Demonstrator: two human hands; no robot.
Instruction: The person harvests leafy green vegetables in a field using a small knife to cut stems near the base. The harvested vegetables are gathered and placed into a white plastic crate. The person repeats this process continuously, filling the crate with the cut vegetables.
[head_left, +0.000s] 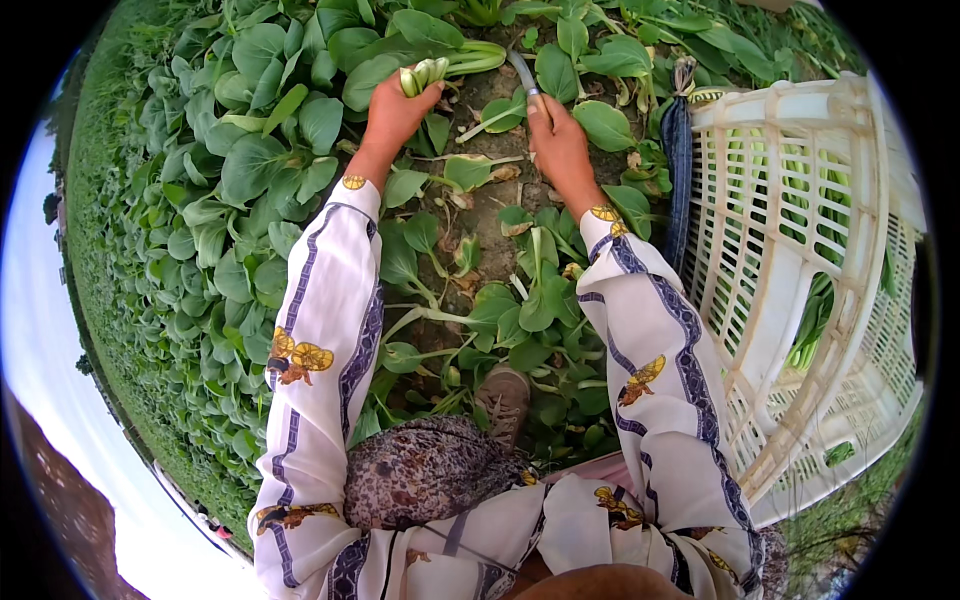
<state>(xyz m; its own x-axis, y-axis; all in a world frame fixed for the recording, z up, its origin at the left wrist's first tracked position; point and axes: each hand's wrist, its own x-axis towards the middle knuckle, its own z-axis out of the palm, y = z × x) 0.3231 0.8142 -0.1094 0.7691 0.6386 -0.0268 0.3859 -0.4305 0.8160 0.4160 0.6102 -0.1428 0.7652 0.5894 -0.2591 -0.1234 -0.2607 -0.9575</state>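
Note:
My left hand (405, 109) is closed around a small bunch of leafy green stalks (425, 75), their pale ends pointing up past my thumb. Just beyond it, a bok choy plant (476, 58) lies sideways with its pale base toward the right; whether my fingers touch it is hidden. In my right hand (559, 139) is the handle of a small knife with a curved metal blade (523, 71). The blade tip points up and left, close beside the base of that plant. Loose leaves (501, 115) lie on the soil between my hands.
Dense rows of leafy greens (247, 165) fill the left side. At right stands a white slatted plastic crate (795, 172) with long greens inside, and a dark blue cloth (677, 172) hangs along its near side. My shoe (502, 405) rests among trimmed leaves and low plants.

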